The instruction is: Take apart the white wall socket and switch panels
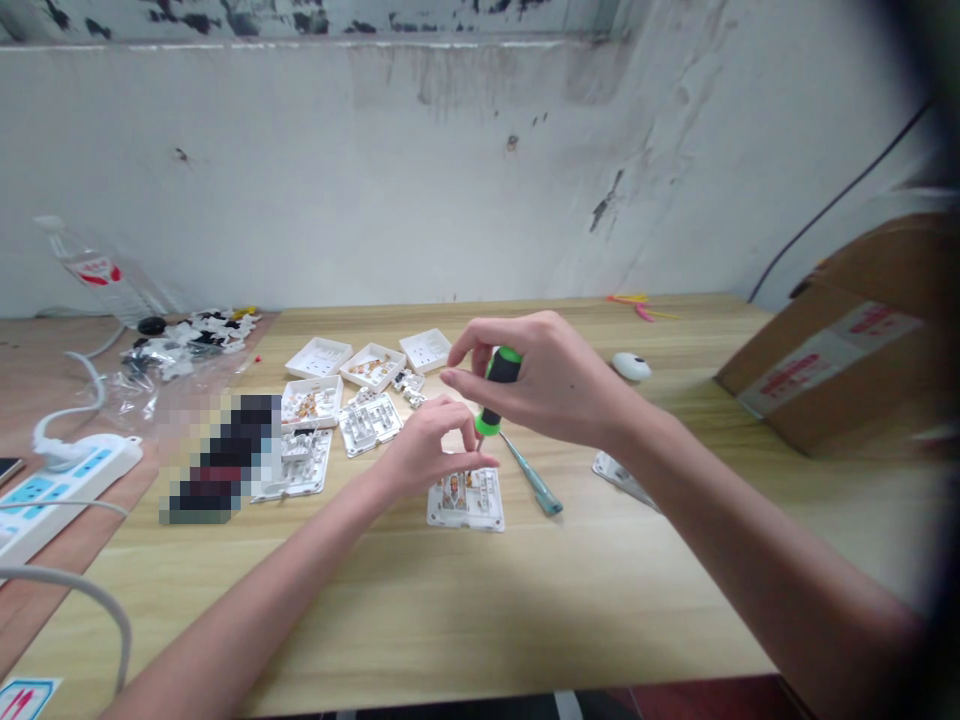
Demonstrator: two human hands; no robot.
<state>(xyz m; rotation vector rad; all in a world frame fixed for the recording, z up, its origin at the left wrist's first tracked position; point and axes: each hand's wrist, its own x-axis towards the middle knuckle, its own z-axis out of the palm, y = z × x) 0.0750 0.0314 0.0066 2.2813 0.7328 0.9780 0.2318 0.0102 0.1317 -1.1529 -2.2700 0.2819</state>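
My right hand (547, 380) grips a green and black screwdriver (504, 367) by its handle, which points down. Its tip end is over a white plastic switch or socket panel (466, 508) with brass-coloured parts inside. My left hand (435, 440) is curled with thumb and forefinger beside the screwdriver's lower end, at the panel's far edge; what is between those fingertips is too small to tell. Just right of the panel a teal, pen-like screwdriver (534, 478) lies on the table.
Several white trays (311, 402) of small parts stand behind my left hand, with other panels (370, 424) nearby. A power strip (67, 490), plastic bag of parts (187, 345) and bottle (97, 268) are left. On the right are a white mouse-like object (631, 366) and cardboard box (847, 340).
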